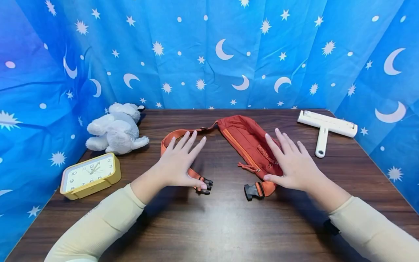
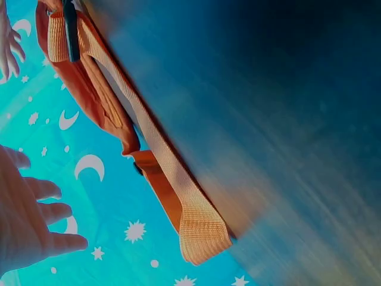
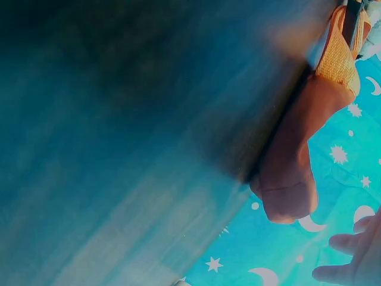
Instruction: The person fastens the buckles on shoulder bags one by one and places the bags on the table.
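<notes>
A red waist bag (image 1: 243, 142) with an orange zip lies on the dark wooden table, its side buckle apart. The orange strap (image 1: 168, 140) loops out to the left and ends in the black prong half of the buckle (image 1: 206, 185). The black socket half (image 1: 252, 191) sits at the bag's near end. My left hand (image 1: 176, 163), fingers spread, is over the strap and holds nothing. My right hand (image 1: 296, 167), likewise spread, hides part of the bag's right side. In the left wrist view the left hand (image 2: 27, 220) appears apart from the strap webbing (image 2: 164, 149).
At the left are a grey and white plush toy (image 1: 116, 129) and a yellow-framed clock (image 1: 91, 175). A white T-shaped roller with a handle (image 1: 327, 125) lies at the back right. A blue star-and-moon curtain (image 1: 209, 36) surrounds the table (image 1: 222, 233) at the back and sides.
</notes>
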`<move>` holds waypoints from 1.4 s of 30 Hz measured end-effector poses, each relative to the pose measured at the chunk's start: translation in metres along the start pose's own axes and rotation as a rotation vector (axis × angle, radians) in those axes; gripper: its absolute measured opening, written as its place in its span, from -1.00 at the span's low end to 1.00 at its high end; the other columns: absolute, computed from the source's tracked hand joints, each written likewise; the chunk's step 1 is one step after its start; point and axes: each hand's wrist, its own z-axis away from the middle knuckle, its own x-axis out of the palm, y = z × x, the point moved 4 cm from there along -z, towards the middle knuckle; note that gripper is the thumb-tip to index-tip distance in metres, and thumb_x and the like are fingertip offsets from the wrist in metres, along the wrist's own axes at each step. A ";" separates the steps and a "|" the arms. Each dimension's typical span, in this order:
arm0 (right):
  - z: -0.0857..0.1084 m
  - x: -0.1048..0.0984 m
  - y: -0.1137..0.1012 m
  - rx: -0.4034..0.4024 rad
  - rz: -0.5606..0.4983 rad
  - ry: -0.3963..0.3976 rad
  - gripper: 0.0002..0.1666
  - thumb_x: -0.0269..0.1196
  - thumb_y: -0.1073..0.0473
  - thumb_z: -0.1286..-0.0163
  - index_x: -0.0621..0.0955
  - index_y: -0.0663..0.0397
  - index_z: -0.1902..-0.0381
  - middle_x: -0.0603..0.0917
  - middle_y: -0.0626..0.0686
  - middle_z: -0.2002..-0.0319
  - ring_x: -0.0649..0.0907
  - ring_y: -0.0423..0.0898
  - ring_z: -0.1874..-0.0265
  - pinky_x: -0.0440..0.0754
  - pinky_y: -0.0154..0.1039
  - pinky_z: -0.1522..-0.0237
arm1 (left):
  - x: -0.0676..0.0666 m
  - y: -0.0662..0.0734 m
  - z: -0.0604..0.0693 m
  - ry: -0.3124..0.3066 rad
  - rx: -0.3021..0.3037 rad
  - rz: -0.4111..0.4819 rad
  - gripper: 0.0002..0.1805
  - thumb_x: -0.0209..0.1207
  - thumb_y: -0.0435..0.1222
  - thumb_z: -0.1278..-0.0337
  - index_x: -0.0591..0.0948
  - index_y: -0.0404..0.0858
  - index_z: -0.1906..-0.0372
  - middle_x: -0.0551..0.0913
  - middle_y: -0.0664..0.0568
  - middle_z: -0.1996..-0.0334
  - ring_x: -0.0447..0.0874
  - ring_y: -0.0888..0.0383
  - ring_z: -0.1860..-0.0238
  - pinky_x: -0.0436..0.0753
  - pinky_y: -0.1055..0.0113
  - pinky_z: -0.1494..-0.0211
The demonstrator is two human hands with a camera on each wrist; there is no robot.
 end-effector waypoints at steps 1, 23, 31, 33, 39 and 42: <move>0.000 0.000 -0.001 -0.013 -0.005 0.007 0.36 0.27 -0.48 0.09 -0.08 -0.03 -0.49 -0.05 0.24 -0.44 0.18 0.27 -0.32 0.15 0.37 -0.11 | 0.000 0.001 0.001 -0.007 0.003 0.007 0.34 -0.07 0.60 0.42 -0.28 0.01 -0.48 -0.24 -0.08 -0.47 -0.35 -0.04 -0.44 -0.16 -0.24 -0.30; 0.006 0.002 -0.022 -0.178 -0.139 -0.014 0.38 0.30 -0.49 0.12 0.00 0.07 -0.47 0.17 0.15 -0.39 0.25 0.14 -0.31 0.22 0.20 -0.16 | 0.004 0.020 0.011 -0.030 0.131 0.143 0.34 0.01 0.53 0.32 -0.23 -0.16 -0.48 -0.11 -0.12 -0.46 -0.05 -0.06 -0.42 0.09 -0.11 -0.30; 0.009 0.003 -0.027 -0.215 -0.158 -0.051 0.39 0.27 -0.56 0.17 0.04 0.00 -0.47 0.17 0.14 -0.39 0.23 0.12 -0.32 0.23 0.21 -0.16 | 0.006 0.023 0.014 -0.081 0.156 0.190 0.31 0.19 0.39 0.28 -0.03 -0.39 -0.44 0.12 -0.23 -0.38 0.13 -0.11 -0.35 0.15 -0.05 -0.30; 0.009 0.003 -0.028 -0.232 -0.164 -0.067 0.38 0.27 -0.57 0.18 0.06 0.00 -0.47 0.16 0.12 -0.40 0.23 0.11 -0.33 0.23 0.21 -0.15 | 0.005 0.023 0.015 -0.082 0.162 0.193 0.30 0.21 0.37 0.27 -0.01 -0.41 -0.43 0.15 -0.24 -0.36 0.16 -0.10 -0.33 0.17 -0.04 -0.29; 0.010 0.005 -0.031 -0.236 -0.188 -0.123 0.36 0.29 -0.56 0.21 0.18 0.11 -0.42 0.24 0.15 -0.36 0.26 0.11 -0.31 0.26 0.18 -0.14 | 0.005 0.025 0.014 -0.113 0.190 0.189 0.20 0.27 0.26 0.19 0.07 -0.42 -0.41 0.22 -0.23 -0.34 0.21 -0.05 -0.32 0.20 -0.01 -0.28; 0.011 0.005 -0.033 -0.229 -0.215 -0.132 0.33 0.36 -0.51 0.25 0.29 0.20 -0.34 0.35 0.17 -0.28 0.35 0.11 -0.24 0.31 0.16 -0.11 | 0.006 0.027 0.013 -0.132 0.201 0.177 0.12 0.30 0.18 0.15 0.13 -0.43 -0.38 0.25 -0.23 -0.32 0.24 -0.03 -0.31 0.21 0.01 -0.28</move>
